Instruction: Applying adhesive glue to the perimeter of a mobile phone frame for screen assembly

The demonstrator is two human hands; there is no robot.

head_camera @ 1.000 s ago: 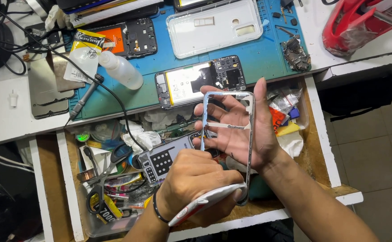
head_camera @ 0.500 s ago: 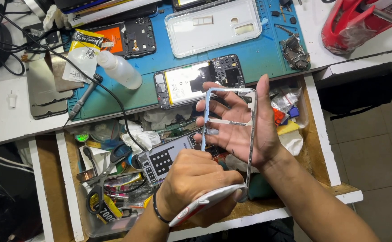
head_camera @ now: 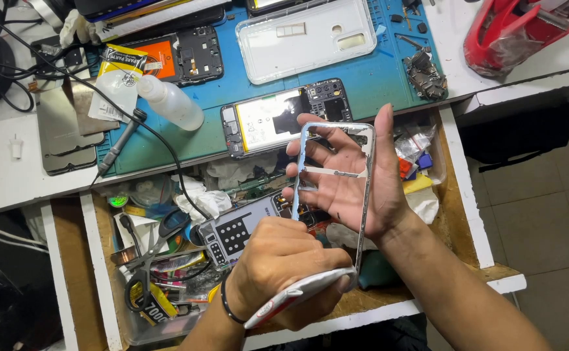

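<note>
A white workbench is carrying a blue work mat, and below its edge an open wooden drawer is lying full of clutter. The right hand is hanging over the drawer, palm up, fingers spread and cradling a thin silver phone frame; the frame is running lengthwise from just below the mat's edge down toward the left hand, with the thumb pressing along its right rail. The left hand is sitting lower, knuckles up, fingers clenched around a flat white tube with a red end, whose tip is touching the lower end of the frame. On the mat an opened phone showing its battery is lying just above the frame, with a clear phone case farther up, another opened phone with an orange part to the left, and a small clear bottle beside it. Scissors and a grey circuit panel are lying in the drawer, left of the hands.
</note>
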